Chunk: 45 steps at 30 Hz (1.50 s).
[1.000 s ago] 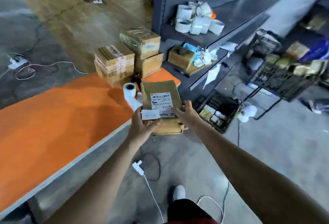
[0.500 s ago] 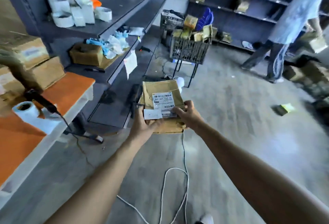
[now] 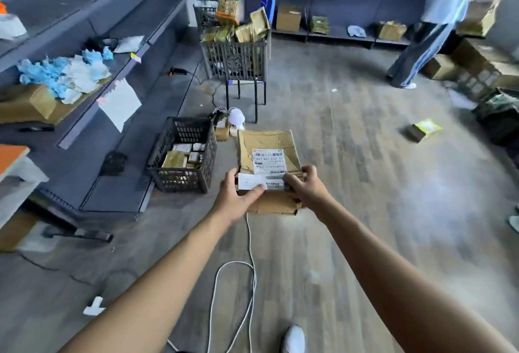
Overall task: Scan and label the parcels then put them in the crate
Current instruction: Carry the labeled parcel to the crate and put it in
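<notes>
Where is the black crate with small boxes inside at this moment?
In the head view the black crate stands on the floor left of centre, beside the grey shelving, just left of the parcel.

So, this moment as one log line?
left hand, right hand: hold brown cardboard parcel; white paper label: pressed on top; black plastic crate: floor, left

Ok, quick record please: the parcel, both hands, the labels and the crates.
parcel: brown box, held above the floor
left hand: grips near left edge, thumb on small white label
right hand: grips near right edge
barcode label: on parcel's top
black crate: on floor left of parcel, partly filled
grey crate: on stand farther back, heaped full
</notes>
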Each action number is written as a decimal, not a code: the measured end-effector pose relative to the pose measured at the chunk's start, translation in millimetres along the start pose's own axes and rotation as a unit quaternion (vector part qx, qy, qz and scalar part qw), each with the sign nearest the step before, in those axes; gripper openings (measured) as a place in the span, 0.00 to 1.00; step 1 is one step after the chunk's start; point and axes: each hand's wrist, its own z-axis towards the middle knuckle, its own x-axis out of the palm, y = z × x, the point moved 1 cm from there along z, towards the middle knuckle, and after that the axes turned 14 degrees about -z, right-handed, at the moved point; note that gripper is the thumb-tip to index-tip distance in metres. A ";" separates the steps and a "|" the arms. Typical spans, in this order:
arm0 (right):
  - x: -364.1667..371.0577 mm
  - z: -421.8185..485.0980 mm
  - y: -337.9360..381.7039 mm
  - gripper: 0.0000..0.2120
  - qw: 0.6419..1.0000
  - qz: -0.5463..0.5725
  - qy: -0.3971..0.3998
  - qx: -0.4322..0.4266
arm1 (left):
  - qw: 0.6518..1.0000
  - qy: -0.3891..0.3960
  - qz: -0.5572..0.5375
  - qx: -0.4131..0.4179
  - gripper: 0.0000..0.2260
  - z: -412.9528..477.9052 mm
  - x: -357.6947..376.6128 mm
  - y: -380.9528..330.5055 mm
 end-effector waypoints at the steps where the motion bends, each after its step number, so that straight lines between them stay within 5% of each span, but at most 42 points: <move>1: -14.4 5.7 -9.7 0.19 1.000 0.003 0.004 0.007 | 1.000 -0.005 -0.002 -0.015 0.32 2.7 16.9 -3.7; 16: -77.1 180.8 -7.0 0.20 0.999 0.004 0.044 -0.007 | 0.998 -0.057 -0.018 -0.028 0.33 155.5 100.5 -13.5; 27: -8.0 394.7 132.0 0.20 0.985 -0.093 0.120 -0.085 | 0.973 -0.201 -0.111 -0.037 0.34 357.5 38.8 -20.6; 36: 63.1 485.6 216.2 0.22 0.957 -0.120 0.222 -0.143 | 0.952 -0.270 -0.129 -0.070 0.37 437.0 -29.3 -26.5; 42: 133.9 581.2 272.3 0.27 0.915 -0.112 0.347 -0.170 | 0.888 -0.349 -0.267 -0.137 0.20 520.9 -87.0 -18.4; 45: 167.9 634.1 300.0 0.27 0.892 -0.109 0.390 -0.203 | 0.854 -0.384 -0.309 -0.165 0.23 570.1 -107.5 -12.9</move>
